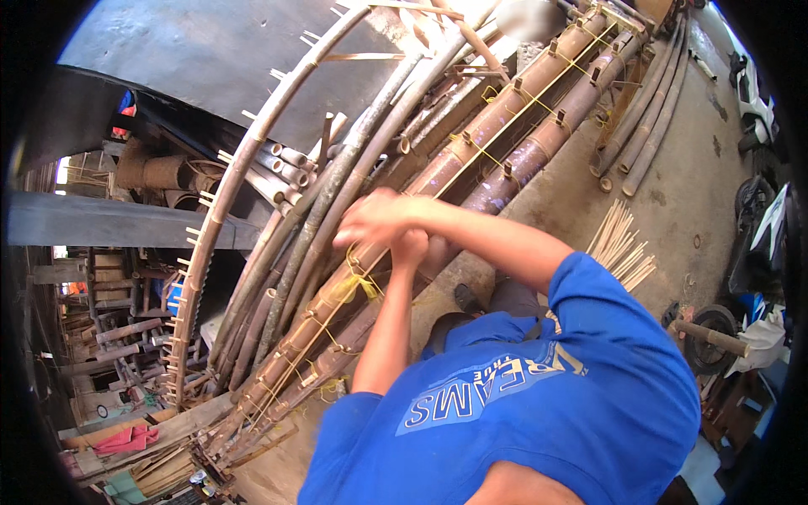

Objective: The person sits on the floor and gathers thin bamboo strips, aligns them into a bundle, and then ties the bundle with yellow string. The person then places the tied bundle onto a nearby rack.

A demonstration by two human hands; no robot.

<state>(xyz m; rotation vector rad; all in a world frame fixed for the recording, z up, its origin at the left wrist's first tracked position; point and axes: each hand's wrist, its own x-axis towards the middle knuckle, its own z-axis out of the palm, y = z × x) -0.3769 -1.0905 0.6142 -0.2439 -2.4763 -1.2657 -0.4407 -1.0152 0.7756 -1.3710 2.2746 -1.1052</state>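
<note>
Two thick brown bamboo poles run diagonally side by side before me, the left pole (471, 139) and the right pole (539, 147). Short pegs stick out of both, and yellow cord (484, 153) crosses between them. My right forearm reaches leftward across my left wrist. Above the left pole, my right hand (370, 217) is smeared by motion, its fingers unclear. Just beneath it, my left hand (410, 247) is closed near the poles; whatever it grips is hidden. A bundle of loose yellow tie (357, 286) hangs on the left pole below my hands.
A curved bamboo pole with pegs (227, 189) arches on the left, beside several long poles (362, 139). Thin sticks (621, 244) lie on the floor to my right. More bamboo poles (652, 126) rest at the upper right, and a wheel (711, 337) stands at the right edge.
</note>
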